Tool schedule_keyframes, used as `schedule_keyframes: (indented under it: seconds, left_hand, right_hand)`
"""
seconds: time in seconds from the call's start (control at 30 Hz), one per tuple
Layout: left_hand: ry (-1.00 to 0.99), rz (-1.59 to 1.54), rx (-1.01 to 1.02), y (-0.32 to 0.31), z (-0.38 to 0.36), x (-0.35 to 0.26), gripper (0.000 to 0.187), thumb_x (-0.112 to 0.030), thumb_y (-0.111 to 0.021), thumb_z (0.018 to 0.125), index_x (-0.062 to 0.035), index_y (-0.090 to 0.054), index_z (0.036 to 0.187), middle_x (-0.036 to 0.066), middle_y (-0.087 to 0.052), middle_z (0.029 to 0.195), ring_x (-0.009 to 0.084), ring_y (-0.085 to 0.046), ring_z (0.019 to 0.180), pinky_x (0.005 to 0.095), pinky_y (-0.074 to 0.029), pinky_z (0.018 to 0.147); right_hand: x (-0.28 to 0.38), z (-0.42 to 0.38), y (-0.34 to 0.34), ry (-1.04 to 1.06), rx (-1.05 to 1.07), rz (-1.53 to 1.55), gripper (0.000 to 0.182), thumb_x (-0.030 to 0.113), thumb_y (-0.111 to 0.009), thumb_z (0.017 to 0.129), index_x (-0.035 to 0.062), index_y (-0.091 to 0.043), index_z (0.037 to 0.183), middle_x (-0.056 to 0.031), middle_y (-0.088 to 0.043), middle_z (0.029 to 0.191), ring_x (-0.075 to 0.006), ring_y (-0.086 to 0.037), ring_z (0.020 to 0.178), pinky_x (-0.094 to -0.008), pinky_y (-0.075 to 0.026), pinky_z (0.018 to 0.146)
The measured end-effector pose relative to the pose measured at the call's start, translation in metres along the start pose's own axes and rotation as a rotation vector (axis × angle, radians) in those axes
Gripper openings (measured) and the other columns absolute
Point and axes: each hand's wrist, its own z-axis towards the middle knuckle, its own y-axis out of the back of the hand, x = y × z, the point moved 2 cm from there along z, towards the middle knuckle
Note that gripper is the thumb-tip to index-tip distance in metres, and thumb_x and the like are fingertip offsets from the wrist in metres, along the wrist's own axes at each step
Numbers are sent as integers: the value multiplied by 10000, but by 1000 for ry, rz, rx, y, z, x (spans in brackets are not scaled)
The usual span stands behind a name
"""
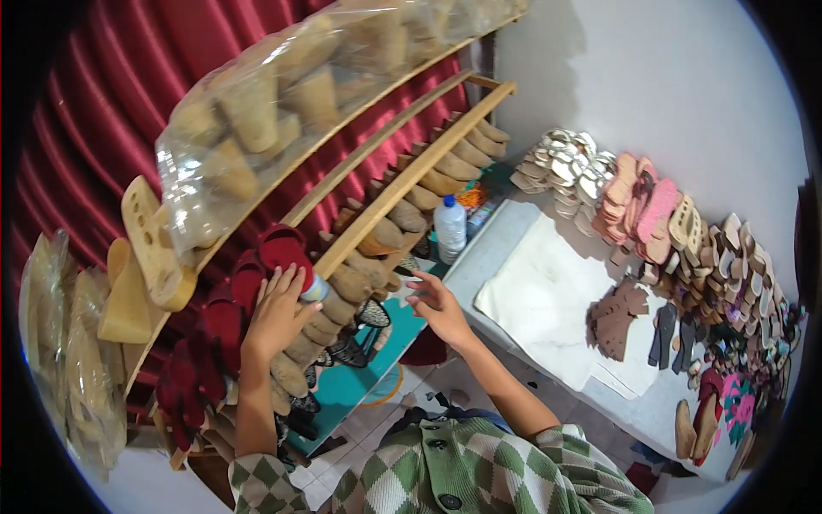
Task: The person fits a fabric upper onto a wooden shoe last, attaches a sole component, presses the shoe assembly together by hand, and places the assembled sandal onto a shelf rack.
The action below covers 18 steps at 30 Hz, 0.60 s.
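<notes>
My left hand [278, 313] reaches up to the wooden rack [402, 180] and closes around a small can with a white and blue end [314, 289], beside red shoe forms [282, 248]. My right hand [438, 307] hovers open, fingers spread, holding nothing, in front of the lower shelf of tan wooden shoe lasts [360, 278] and above the teal surface [390, 338]. Both arms wear green and cream checked sleeves.
A white plastic bottle [450, 227] stands at the rack's base. A clear bag of wooden lasts [282, 94] lies on the top shelf. A white slab [539, 295] lies on the floor, with brown cut pieces [618, 319] and piles of soles [659, 223] along the wall.
</notes>
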Motion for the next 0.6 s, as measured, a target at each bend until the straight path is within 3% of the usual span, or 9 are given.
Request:
schedule_keyframes:
  seconds: [0.07,0.2,0.27,0.33,0.4,0.47,0.53,0.6]
  left_hand:
    - [21,37,-69,-11,0,-25,648,-321,-583,838,2,-341,1345,222,-292,1409,376,-229,1325,469,-162,1088]
    - [-67,-92,-394,-46,32,-90,571,-248,-577,845,-30,-372,1331,202,-294,1402,368,-229,1321,486,-145,1089]
    - [-113,-304,-392,-75,52,-127,484,-194,-571,840,-24,-436,1273,201,-341,1359,367,-297,1275,478,-194,1072]
    - [-273,-594,-228,-114,73,-173,438,-188,-580,830,-13,-472,1217,203,-416,1291,372,-375,1210,477,-255,1035]
    - [-446,-552,-21,-147,79,-235,408,-200,-595,821,-14,-497,1171,187,-483,1216,365,-433,1157,486,-294,999]
    - [-727,-517,79,-187,70,-297,409,-234,-607,811,-26,-510,1150,167,-511,1187,347,-445,1157,505,-294,992]
    - [-941,-488,324,-215,54,-356,429,-269,-610,811,-38,-511,1159,160,-505,1198,328,-441,1169,533,-272,1004]
    - [-1074,-468,512,-237,34,-409,450,-308,-609,821,-60,-508,1183,150,-485,1229,312,-418,1196,547,-229,1038]
  right_hand:
    - [3,-25,44,5,-94,4,509,7,-513,819,75,-385,1307,-115,-522,1195,-159,-576,954,-269,-469,782]
    - [10,-87,126,29,-348,19,430,22,-498,845,71,-424,1266,-111,-554,1142,-146,-586,931,-240,-463,742]
    - [9,-128,160,64,-502,2,403,34,-504,849,60,-439,1246,-110,-564,1122,-144,-587,922,-241,-463,734]
    - [10,-171,185,80,-662,13,362,48,-508,852,51,-463,1211,-102,-581,1086,-134,-588,900,-230,-459,714]
    - [11,-217,205,84,-801,24,350,53,-510,851,52,-470,1199,-99,-586,1076,-130,-589,888,-224,-456,705]
    - [10,-259,220,117,-951,14,334,48,-509,858,56,-474,1190,-88,-593,1059,-125,-593,888,-220,-459,705]
    - [6,-299,231,162,-1086,13,325,46,-509,871,63,-469,1193,-79,-595,1056,-120,-593,895,-223,-468,715]
    - [-1,-340,243,183,-1226,34,353,61,-537,841,60,-481,1189,-92,-592,1077,-132,-599,907,-232,-463,713]
